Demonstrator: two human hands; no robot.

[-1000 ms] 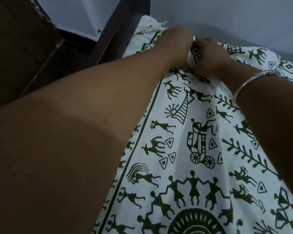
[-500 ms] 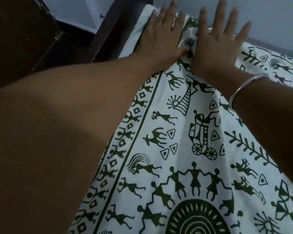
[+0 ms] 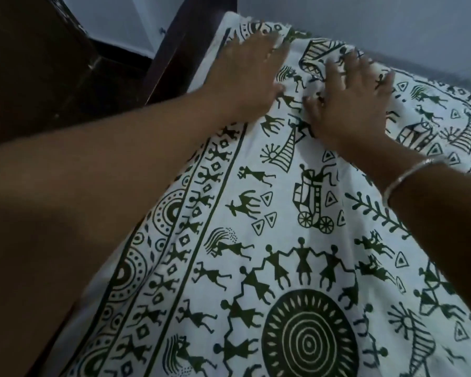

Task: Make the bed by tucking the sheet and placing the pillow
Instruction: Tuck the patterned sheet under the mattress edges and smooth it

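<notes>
Pressing down on the sheet [image 3: 283, 240] with both palms, near its far edge by the wall [image 3: 365, 23]. Laying the left hand [image 3: 252, 74] flat close to the far left corner, fingers straight and a little blurred. Laying the right hand [image 3: 348, 102] just beside it, fingers spread open, thumb pointing toward the left hand, with a narrow strip of wrinkled cloth between them. Wearing a silver bangle [image 3: 408, 178] on the right wrist. Covering the bed with the white sheet, printed with dark green figures. Showing a dark wooden post [image 3: 185, 42] just beside that left corner.
</notes>
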